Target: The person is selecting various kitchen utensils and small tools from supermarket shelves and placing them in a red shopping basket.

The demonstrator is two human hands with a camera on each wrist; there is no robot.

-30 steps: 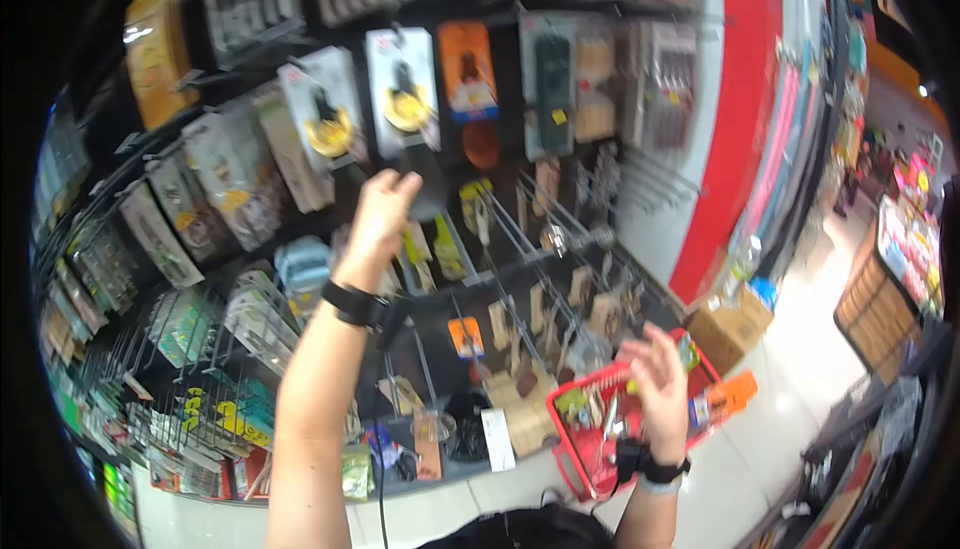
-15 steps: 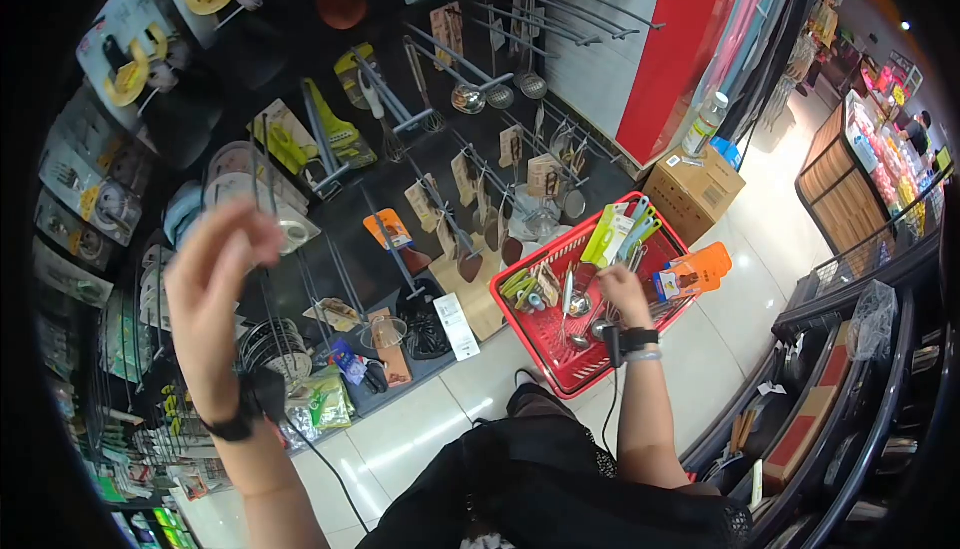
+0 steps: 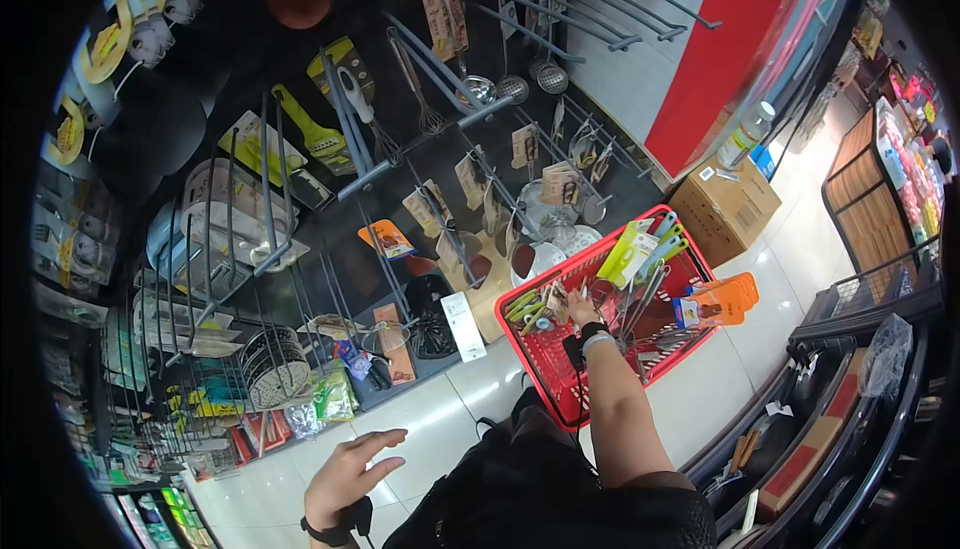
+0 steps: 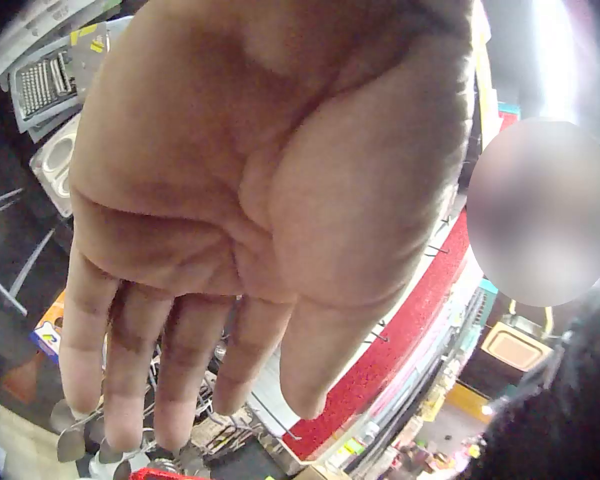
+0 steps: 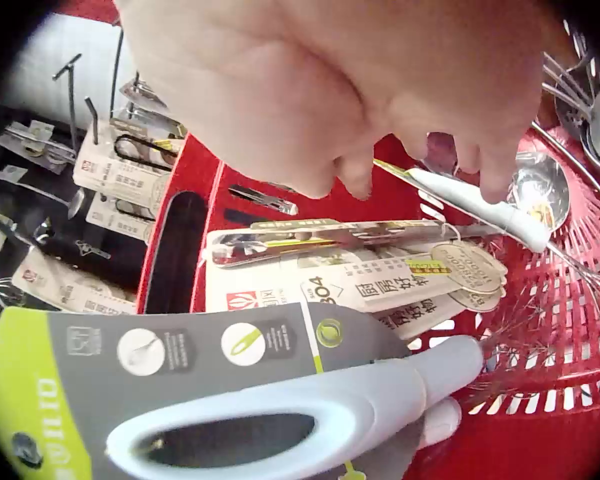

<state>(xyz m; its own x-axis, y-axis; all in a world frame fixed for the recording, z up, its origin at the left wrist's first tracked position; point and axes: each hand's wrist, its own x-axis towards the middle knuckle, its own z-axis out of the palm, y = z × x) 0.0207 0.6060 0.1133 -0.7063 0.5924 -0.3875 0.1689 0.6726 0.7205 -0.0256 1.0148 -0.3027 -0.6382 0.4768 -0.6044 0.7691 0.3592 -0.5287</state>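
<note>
In the head view my right hand [image 3: 583,311] reaches down into the red basket [image 3: 530,374]. The right wrist view shows this hand [image 5: 340,90] palm down, a fingertip against the white handle of a whisk [image 5: 525,228]; whether it grips the handle is unclear. Beneath it lie carded metal utensils [image 5: 380,280] and a pack with a pale blue handle [image 5: 380,405]. My left hand [image 3: 350,469] hangs in the air left of my body, fingers extended, holding nothing. Its palm [image 4: 250,170] fills much of the left wrist view.
Hooks [image 3: 480,114] with whisks, ladles and packs cover the wall ahead. A cardboard box [image 3: 722,211] with a bottle on it stands beyond the basket. Orange packs [image 3: 725,301] lie over the basket's right edge. At right is a dark rack [image 3: 840,419] of pans.
My left hand has come down from the hanging goods to beside my body. My right hand has moved left and deeper into the basket. The view has tilted downward.
</note>
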